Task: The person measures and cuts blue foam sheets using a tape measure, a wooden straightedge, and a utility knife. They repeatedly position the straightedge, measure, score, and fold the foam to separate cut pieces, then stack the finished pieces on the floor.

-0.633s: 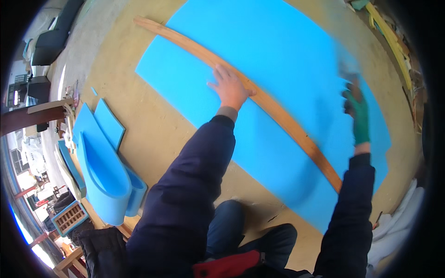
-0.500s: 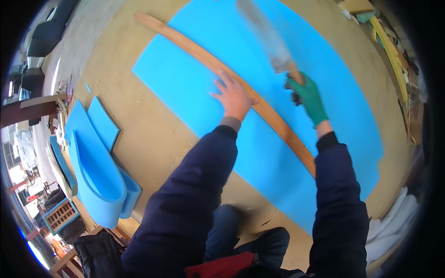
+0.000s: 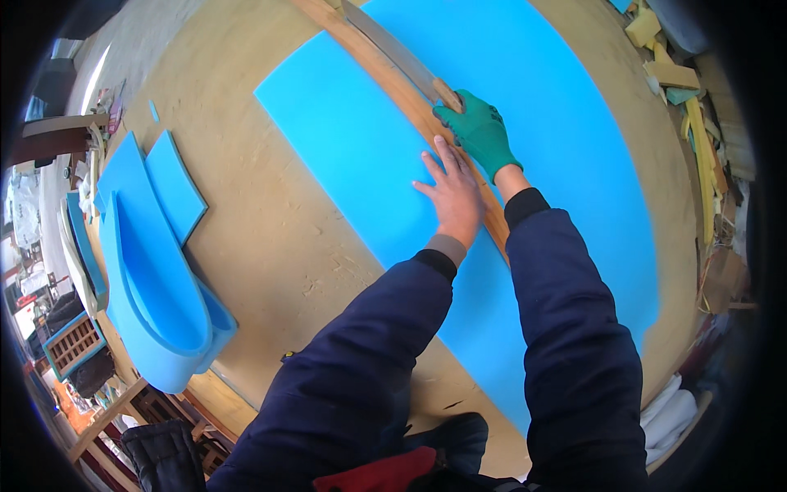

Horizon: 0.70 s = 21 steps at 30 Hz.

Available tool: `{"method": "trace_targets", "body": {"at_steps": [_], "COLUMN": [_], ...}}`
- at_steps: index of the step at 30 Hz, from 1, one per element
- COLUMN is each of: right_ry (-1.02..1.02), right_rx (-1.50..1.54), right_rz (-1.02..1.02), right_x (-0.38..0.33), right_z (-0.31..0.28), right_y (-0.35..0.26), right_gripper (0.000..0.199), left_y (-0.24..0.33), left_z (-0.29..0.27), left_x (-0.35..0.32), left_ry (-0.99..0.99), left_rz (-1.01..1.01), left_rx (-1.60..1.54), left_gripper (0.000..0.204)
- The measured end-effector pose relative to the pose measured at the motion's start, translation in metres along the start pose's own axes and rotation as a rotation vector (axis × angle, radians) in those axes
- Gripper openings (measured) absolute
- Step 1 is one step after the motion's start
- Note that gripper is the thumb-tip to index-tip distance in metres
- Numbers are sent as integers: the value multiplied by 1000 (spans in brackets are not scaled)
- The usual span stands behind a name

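Observation:
A large sheet of blue foam (image 3: 557, 123) covers much of the table, with a long wooden strip (image 3: 393, 82) lying across it at a slant. My bare left hand (image 3: 457, 195) presses down with its fingers spread, partly on the foam and partly on the strip. In a green glove, my right hand (image 3: 479, 131) is closed round the wooden handle of a long-bladed knife (image 3: 398, 53). The blade lies along the strip's right edge, pointing to the far left. Whether its edge has entered the foam I cannot tell.
Folded and flat blue foam pieces (image 3: 156, 271) lie at the table's left side. Yellow foam scraps (image 3: 697, 156) are piled beyond the right edge. White rolled material (image 3: 668, 422) sits at the lower right. A dark padded item (image 3: 164, 455) is at lower left.
My right hand has brought the knife from above the foam, right of the strip, leftward against the strip's edge. My left hand still presses on the strip, now close beside the right.

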State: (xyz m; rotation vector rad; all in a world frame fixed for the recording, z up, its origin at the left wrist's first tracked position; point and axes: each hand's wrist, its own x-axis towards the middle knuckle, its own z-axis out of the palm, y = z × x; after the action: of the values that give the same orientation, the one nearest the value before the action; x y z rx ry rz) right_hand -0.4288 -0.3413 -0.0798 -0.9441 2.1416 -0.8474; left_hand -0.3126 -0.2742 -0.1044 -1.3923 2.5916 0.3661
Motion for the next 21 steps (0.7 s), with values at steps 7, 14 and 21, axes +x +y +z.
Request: {"method": "trace_targets", "body": {"at_steps": [7,14,21], "right_ry": [-2,-32,-87], "right_rx": [-14,10,-183], "right_rz": [-51,-87,-43], "right_x": [31,86,135], "right_z": [17,38,57], "right_y": [-8,-39,-68], "right_gripper": [50,47,40], "left_y": [-1,-5,-14], "left_z": [8,24,41], "left_x": [1,2,-4], "left_ry": [44,177,235], "left_rz": [-16,-4,59], "left_rx": [-17,175,-67], "left_gripper": [92,81,77]}}
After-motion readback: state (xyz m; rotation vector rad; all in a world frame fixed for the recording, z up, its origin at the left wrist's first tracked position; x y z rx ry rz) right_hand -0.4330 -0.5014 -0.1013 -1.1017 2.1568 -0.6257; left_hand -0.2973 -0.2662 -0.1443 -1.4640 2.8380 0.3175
